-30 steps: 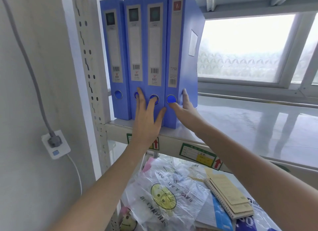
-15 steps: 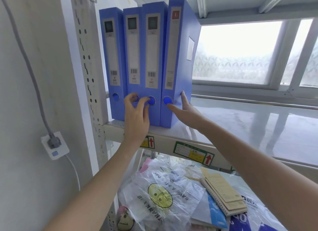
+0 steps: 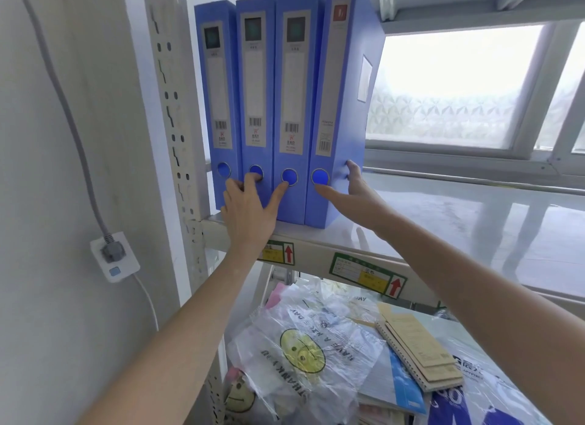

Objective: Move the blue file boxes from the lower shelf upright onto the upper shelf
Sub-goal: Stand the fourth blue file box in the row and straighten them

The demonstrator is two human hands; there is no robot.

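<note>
You have one view only, from the head camera. It faces forward and slightly upward, close to the upper shelf, with the file boxes at 12 o'clock and the window at 2 o'clock.

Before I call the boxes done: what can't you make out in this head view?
- Lower shelf: plastic bags and notebooks cover it; any blue box underneath is hidden.
- File boxes: rightmost top cut by the frame edge; label text too small.
- Left hand: covers two boxes' lower spines.
- Right hand: palm hidden.
</note>
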